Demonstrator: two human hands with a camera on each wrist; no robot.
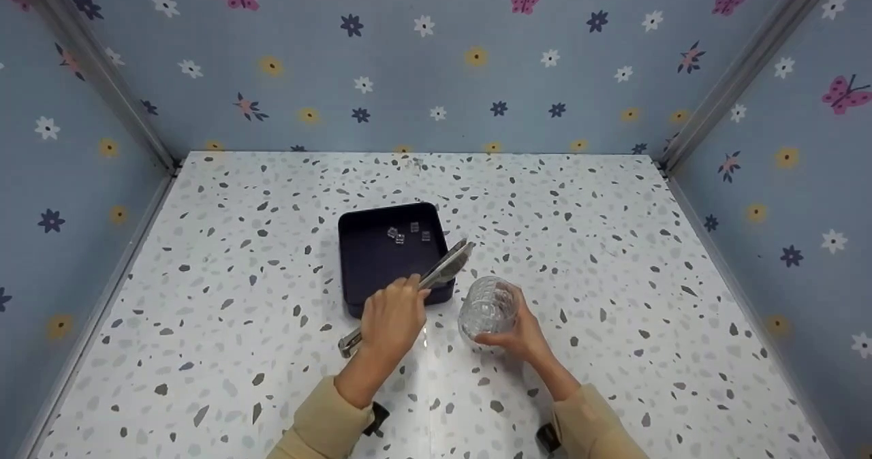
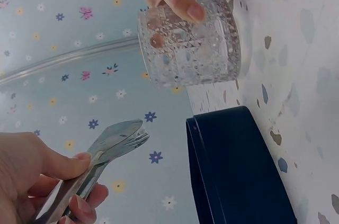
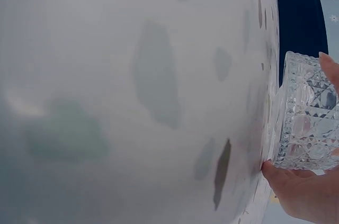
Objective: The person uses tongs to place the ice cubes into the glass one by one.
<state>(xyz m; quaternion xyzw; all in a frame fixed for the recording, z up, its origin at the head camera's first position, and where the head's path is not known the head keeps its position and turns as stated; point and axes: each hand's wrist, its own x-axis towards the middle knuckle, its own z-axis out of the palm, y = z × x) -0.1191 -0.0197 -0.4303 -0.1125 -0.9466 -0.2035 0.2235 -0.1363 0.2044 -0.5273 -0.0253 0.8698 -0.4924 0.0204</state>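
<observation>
My left hand point(image 1: 394, 316) grips metal serving tongs point(image 2: 100, 158) over the near right corner of a dark square tray point(image 1: 371, 268). One tong end is spoon-shaped, the other pronged like a fork. A small clear piece seems to show between the tong tips, too small to be sure. Several clear cubes point(image 1: 400, 239) lie inside the tray toward its far side. Right of the tray, my right hand point(image 1: 521, 329) holds a clear cut-glass tumbler point(image 1: 487, 309), thumb on one side and fingers on the other. The tumbler's base is at the tabletop; contact is hard to judge.
A white speckled table point(image 1: 579, 241) spreads around the tray and tumbler. Blue flowered panels point(image 1: 436, 64) stand at its back and both sides, joined by grey corner posts point(image 1: 742, 71).
</observation>
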